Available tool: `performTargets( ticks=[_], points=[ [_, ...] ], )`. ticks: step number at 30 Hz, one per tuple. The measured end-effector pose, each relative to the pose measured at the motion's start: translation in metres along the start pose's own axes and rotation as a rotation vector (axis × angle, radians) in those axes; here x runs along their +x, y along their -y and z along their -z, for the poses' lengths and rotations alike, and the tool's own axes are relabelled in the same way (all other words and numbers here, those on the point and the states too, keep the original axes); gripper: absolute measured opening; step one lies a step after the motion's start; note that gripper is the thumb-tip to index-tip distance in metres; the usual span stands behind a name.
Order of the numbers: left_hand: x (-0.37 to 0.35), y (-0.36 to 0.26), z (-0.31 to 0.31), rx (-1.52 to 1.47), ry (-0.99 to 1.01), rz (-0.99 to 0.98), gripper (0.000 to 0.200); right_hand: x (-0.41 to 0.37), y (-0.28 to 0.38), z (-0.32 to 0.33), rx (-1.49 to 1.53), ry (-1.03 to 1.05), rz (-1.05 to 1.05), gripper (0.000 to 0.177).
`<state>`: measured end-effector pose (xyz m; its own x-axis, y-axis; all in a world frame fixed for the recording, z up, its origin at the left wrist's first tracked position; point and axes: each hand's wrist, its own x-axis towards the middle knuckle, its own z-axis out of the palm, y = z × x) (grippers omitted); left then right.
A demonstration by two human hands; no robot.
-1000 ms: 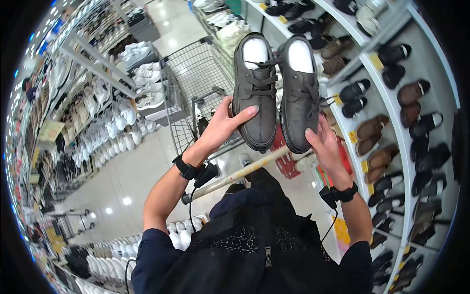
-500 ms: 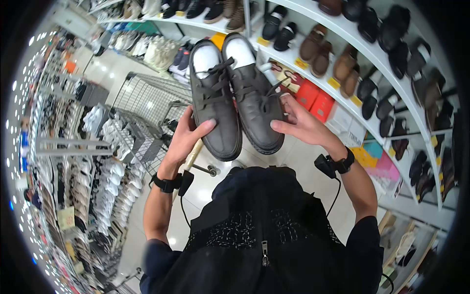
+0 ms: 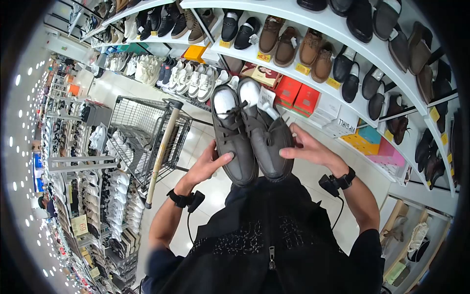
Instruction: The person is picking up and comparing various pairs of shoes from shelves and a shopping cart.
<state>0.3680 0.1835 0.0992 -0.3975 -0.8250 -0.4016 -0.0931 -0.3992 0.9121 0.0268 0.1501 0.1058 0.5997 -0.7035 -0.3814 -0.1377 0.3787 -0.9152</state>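
Observation:
A pair of dark grey lace-up shoes is held side by side in front of my chest, toes toward me, with white stuffing inside the openings. My left hand [image 3: 213, 160] grips the left shoe [image 3: 237, 159] at its outer side, thumb on top near the toe. On the other side, my right hand [image 3: 306, 147] holds the right shoe [image 3: 269, 149], its thumb on the upper. A white tag [image 3: 267, 97] stands at the right shoe's opening. The undersides and most of my fingers beneath the shoes are hidden.
A wire shopping cart [image 3: 164, 142] stands at the left. White shelves [image 3: 318, 82] with rows of shoes curve across the top and right, with red shoe boxes [image 3: 297, 96] below. Racks of white shoes [image 3: 117, 196] line the left. A distant person [image 3: 48, 206] is at far left.
Both hands and the shoes have moved down, closer to my body, and slightly right. The view has shifted, showing more of the cart and the shelves. A tag at the right shoe now shows.

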Motion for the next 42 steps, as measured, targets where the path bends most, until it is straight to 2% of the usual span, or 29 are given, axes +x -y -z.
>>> performTargets(
  ticks=[2, 6, 9, 11, 13, 14, 16, 17, 22, 24, 25, 27, 29, 32, 34, 36, 38, 40, 42],
  points=[
    [0.004, 0.0, -0.018, 0.002, 0.035, 0.052, 0.082, -0.014, -0.012, 0.01, 0.04, 0.051, 0.082, 0.076],
    [0.015, -0.006, -0.054, 0.014, 0.071, -0.017, 0.077, -0.044, -0.021, 0.034, -0.076, 0.06, 0.095, 0.079],
    [0.027, -0.01, -0.073, 0.081, 0.101, 0.001, 0.082, -0.064, -0.027, 0.051, -0.136, 0.044, 0.119, 0.079],
    [0.036, -0.01, -0.084, 0.097, 0.137, -0.059, 0.087, -0.079, -0.036, 0.054, -0.145, 0.007, 0.128, 0.079],
    [0.044, -0.016, -0.091, 0.123, 0.179, -0.057, 0.089, -0.096, -0.043, 0.055, -0.166, -0.088, 0.177, 0.066],
    [0.048, -0.02, -0.095, 0.141, 0.206, -0.066, 0.09, -0.103, -0.047, 0.057, -0.159, -0.106, 0.172, 0.066],
    [0.056, -0.025, -0.105, 0.135, 0.245, -0.059, 0.09, -0.115, -0.054, 0.063, -0.183, -0.233, 0.163, 0.05],
    [0.058, -0.029, -0.11, 0.161, 0.268, -0.044, 0.09, -0.119, -0.055, 0.064, -0.25, -0.326, 0.059, 0.045],
    [0.067, -0.041, -0.135, 0.256, 0.275, -0.11, 0.091, -0.13, -0.056, 0.054, -0.065, -0.453, 0.138, 0.04],
    [0.071, -0.041, -0.135, 0.23, 0.261, -0.096, 0.091, -0.129, -0.056, 0.049, 0.091, -0.522, 0.21, 0.052],
    [0.073, -0.041, -0.134, 0.204, 0.245, -0.087, 0.09, -0.127, -0.057, 0.051, 0.09, -0.521, 0.211, 0.052],
    [0.08, -0.041, -0.129, 0.195, 0.232, -0.105, 0.089, -0.122, -0.06, 0.057, 0.145, -0.49, 0.141, 0.065],
    [0.085, -0.044, -0.128, 0.219, 0.211, -0.182, 0.084, -0.12, -0.057, 0.058, 0.133, -0.515, 0.172, 0.063],
    [0.087, -0.053, -0.123, 0.104, 0.207, -0.133, 0.079, -0.119, -0.047, 0.06, 0.143, -0.548, 0.199, 0.063],
    [0.086, -0.055, -0.118, 0.115, 0.196, -0.194, 0.074, -0.116, -0.045, 0.066, -0.004, -0.637, 0.109, 0.068],
    [0.089, -0.059, -0.115, 0.106, 0.197, -0.123, 0.073, -0.113, -0.042, 0.063, 0.01, -0.622, 0.155, 0.071],
    [0.091, -0.065, -0.108, 0.102, 0.181, -0.153, 0.073, -0.108, -0.033, 0.062, 0.031, -0.599, 0.251, 0.077],
    [0.095, -0.068, -0.101, 0.109, 0.194, -0.238, 0.071, -0.108, -0.029, 0.063, 0.025, -0.572, 0.236, 0.078],
    [0.096, -0.077, -0.095, 0.062, 0.264, -0.229, 0.069, -0.11, -0.025, 0.064, 0.027, -0.54, 0.216, 0.08]
  ],
)
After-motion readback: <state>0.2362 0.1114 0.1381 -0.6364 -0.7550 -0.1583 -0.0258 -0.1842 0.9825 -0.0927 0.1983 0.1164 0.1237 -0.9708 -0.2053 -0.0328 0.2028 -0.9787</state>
